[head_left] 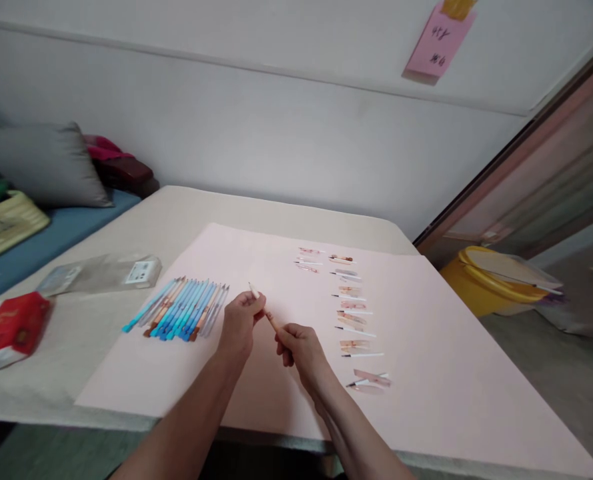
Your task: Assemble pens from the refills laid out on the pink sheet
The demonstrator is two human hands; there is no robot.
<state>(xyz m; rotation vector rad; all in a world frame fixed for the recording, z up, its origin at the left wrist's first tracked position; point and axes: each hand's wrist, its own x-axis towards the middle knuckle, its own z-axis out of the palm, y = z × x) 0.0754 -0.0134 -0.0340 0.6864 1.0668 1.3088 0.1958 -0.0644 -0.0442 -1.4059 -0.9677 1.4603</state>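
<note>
Over the pink sheet, a slim pen (pixel 271 319) with a pale pointed tip and a peach-tan barrel spans my two hands. My left hand (pixel 241 317) is closed, pinching it just below the tip. Lower down, the fingers of my right hand (pixel 299 343) wrap round the barrel's other end. Whether the pen is one piece or in two parts between my hands, I cannot tell. To the left lies a row of blue, brown and grey pens (pixel 186 307). Right of my hands are small groups of pen barrels (pixel 353 319) and thin white refills (pixel 359 331).
A pink sheet (pixel 451 373) covers much of the pale table (pixel 226 203). Left of it lie a clear plastic bag (pixel 103 273) and a red-and-white packet (pixel 13 330). A yellow bucket (pixel 469 287) stands beyond the right side, and a white wall (pixel 276 133) rises behind.
</note>
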